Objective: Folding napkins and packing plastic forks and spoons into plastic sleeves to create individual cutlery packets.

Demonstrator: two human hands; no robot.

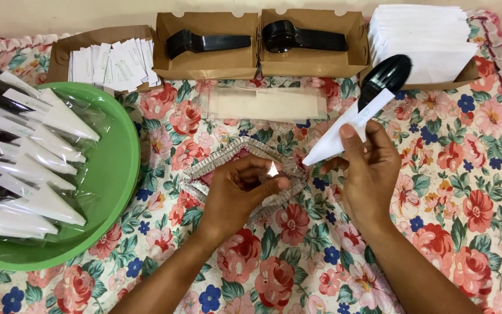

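floral cloth [448, 192], red and pink roses on cream, covers the whole bench, likely to keep the pieces clean and easy to slide. at the left edge sits a wide green basin [111, 192] heaped with finished packs [36, 157]: black cutlery and a white napkin sealed in clear sleeves, piled there within easy reach of the left arm. along the far side stand brown card trays: one of black forks [204, 42], one of black spoons [303, 38], one of small white sachets [111, 61], and a stack of white napkins [422, 40] at the far right. a bundle of empty clear sleeves [262, 103] lies flat just before the trays.

the right hand [370, 174] holds a black plastic spoon [386, 75] wrapped in a folded white napkin [347, 128], fingers closed round the napkin's lower part, the glossy bowl pointing up and away. the left hand [236, 195] pinches a clear sleeve [274, 174] over a small fringed mat [204, 174], fingers closed on its shiny edge, apparently to hold its mouth ready beside the spoon.
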